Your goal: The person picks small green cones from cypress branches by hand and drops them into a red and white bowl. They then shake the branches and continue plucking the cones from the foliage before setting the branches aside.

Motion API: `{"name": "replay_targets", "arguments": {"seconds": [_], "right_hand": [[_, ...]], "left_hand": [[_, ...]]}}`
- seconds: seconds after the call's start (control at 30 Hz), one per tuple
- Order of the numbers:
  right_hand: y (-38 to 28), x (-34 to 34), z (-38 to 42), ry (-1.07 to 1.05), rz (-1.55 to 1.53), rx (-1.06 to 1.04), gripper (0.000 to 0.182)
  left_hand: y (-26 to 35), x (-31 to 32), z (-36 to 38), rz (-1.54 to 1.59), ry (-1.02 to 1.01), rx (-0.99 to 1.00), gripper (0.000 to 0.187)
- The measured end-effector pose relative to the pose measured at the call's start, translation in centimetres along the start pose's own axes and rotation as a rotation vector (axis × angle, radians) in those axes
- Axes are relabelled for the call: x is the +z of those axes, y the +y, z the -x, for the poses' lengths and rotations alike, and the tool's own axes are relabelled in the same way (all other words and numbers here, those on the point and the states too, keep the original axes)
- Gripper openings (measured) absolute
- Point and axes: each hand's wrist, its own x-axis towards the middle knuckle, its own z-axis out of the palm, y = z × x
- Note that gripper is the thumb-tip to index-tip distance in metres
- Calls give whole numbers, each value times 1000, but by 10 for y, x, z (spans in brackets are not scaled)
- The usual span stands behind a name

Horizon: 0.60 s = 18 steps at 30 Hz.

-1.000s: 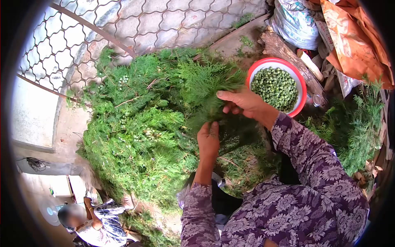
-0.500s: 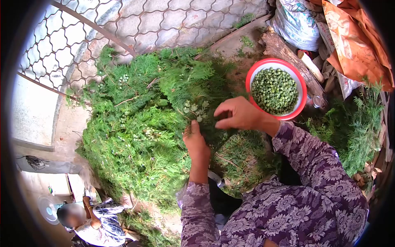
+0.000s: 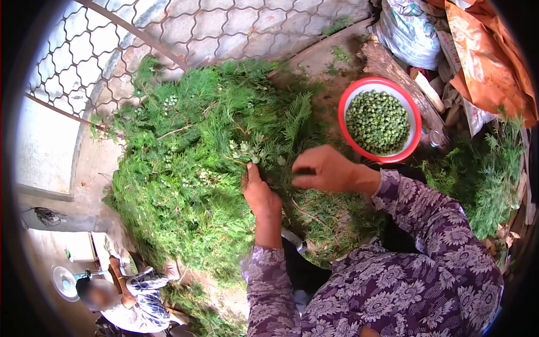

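My left hand is closed on a leafy evergreen branch, thumb on top. A cluster of pale green cones sits on the branch just beyond the thumb tip. To the right, my right hand hovers apart from the cluster, slightly blurred. Its fingers are bent, with a gap between thumb and forefinger, and nothing shows in them. A red-rimmed white basin stands beyond my right hand, holding many small green cones.
A big heap of cut green branches spreads left and ahead. Behind it runs a wire mesh gate. A log, a white sack and orange sheeting lie at upper right. Another person sits at lower left near a fan.
My left hand has shifted slightly left with the branch, which now points more upright. My right hand has dropped a little, and its fingers have drawn closer together.
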Motion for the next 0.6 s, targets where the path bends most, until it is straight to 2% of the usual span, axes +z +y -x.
{"name": "replay_targets", "arguments": {"seconds": [0.07,0.1,0.13,0.17,0.2,0.23,0.3,0.33,0.43,0.53,0.6], "right_hand": [[-5,-14,-9,225,-260,138,19],[-8,-20,-11,224,-260,140,19],[-10,-25,-14,249,-330,270,20],[-11,-27,-15,276,-401,398,20],[-10,-24,-16,280,-361,349,23],[-3,-18,-14,286,-363,351,23],[10,-6,-11,157,85,145,28],[10,-3,-8,114,170,227,33],[11,2,-5,79,317,261,30],[12,0,-8,-33,261,346,36],[14,-2,-8,-21,171,344,37]], "left_hand": [[7,7,9,-17,29,-1,26],[9,9,12,-36,54,-3,26],[2,3,9,-37,53,-5,26],[-10,-8,4,-328,-6,189,25],[-17,-13,1,-619,-68,385,25],[-13,-7,5,-623,-73,386,25],[-6,6,17,-306,-79,226,23],[-6,9,19,-307,-80,225,23],[-9,11,20,-180,-99,256,22],[-15,10,17,-217,-81,221,24],[-14,11,18,-153,-102,194,26]]}}
